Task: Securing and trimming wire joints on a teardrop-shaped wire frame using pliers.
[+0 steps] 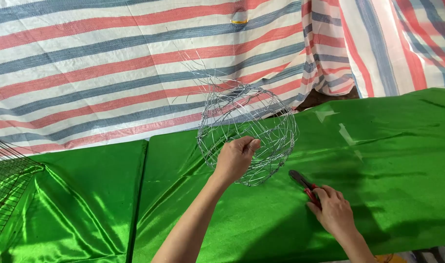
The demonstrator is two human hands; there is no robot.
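Note:
My left hand [235,158] grips the near rim of a round basket-like form of thin silver wire mesh [261,124] and holds it tilted above the green satin cloth [388,160]. Loose wire ends stick up from its top left. My right hand [333,208] rests lower right on the cloth, fingers closed around the red handles of a pair of pliers [302,183], whose dark jaws point toward the mesh.
A flat sheet of wire mesh [6,180] lies at the left edge on the green cloth. A red, blue and white striped tarp [110,63] hangs behind the table. A dark seam [137,195] divides two green cloth panels.

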